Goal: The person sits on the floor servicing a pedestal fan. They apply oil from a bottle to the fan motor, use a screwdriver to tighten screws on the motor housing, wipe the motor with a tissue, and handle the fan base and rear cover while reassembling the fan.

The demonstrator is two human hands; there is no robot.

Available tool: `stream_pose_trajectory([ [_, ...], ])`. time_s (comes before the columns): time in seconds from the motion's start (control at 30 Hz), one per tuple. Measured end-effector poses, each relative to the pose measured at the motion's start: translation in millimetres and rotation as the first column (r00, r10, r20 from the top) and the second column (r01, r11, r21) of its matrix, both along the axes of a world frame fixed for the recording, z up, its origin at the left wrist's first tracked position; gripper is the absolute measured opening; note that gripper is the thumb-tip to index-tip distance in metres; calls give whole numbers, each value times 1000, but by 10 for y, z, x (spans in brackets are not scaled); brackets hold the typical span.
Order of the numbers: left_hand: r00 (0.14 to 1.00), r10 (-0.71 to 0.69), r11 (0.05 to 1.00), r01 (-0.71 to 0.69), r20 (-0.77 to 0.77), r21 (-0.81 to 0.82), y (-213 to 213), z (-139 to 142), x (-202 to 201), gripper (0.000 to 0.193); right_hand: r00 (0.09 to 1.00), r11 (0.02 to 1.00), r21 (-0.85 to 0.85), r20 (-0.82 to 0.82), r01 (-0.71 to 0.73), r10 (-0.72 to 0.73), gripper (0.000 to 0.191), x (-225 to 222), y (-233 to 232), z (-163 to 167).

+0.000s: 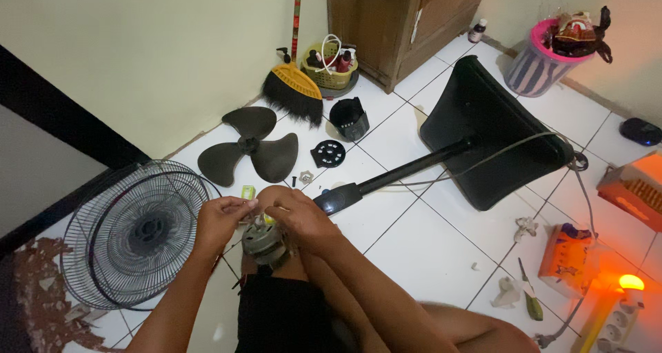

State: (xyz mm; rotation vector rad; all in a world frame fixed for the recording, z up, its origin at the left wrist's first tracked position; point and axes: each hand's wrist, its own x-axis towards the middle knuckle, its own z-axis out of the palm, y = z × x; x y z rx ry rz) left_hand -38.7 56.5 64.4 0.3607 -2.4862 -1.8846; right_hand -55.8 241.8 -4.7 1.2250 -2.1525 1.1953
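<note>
Your left hand (pixel 219 218) and right hand (pixel 298 214) meet over the fan motor (pixel 264 243), which rests on your knee, directly below both hands. Fingers of both hands are curled and pinched at the top of the motor; what exactly they pinch is too small to tell, possibly a wire or small fitting.

Handling judgement: the motor looks dense and rigid, metal-cased, heavy for its bulk. Grip it round the casing, not by the thin wires on top, which would likely bend or tear loose. The perch on the knee looks unsteady; it could roll off.

Beyond your hands on the floor: fan blade (pixel 252 146), with a small screw (pixel 293 181) and a nut (pixel 305 176) just past your right hand. Wire grille (pixel 134 232) lies to the left of your left hand. Stand pole (pixel 407 170) runs off to the right, its near end just beside your right hand. A screwdriver (pixel 529 298) lies well apart, far right.
</note>
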Motion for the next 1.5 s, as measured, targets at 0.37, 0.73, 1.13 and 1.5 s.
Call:
stream_pose_trajectory([
  [0.37,999,12,1000,-11,30,-15,-49,585,-160,31,999,987,160,-19,-22,25,38,-178,17,767],
  [0.73,997,38,986,-27,63,-167,-60,679,-73,31,997,970,228,41,-79,72,39,-187,-45,617],
  [1.13,999,15,999,-13,48,-52,-124,758,9,27,998,974,221,32,-57,51,37,-134,-72,708],
  [1.5,992,-20,983,42,123,-178,-220,785,139,25,891,989,147,452,-26,-44,35,113,84,954],
])
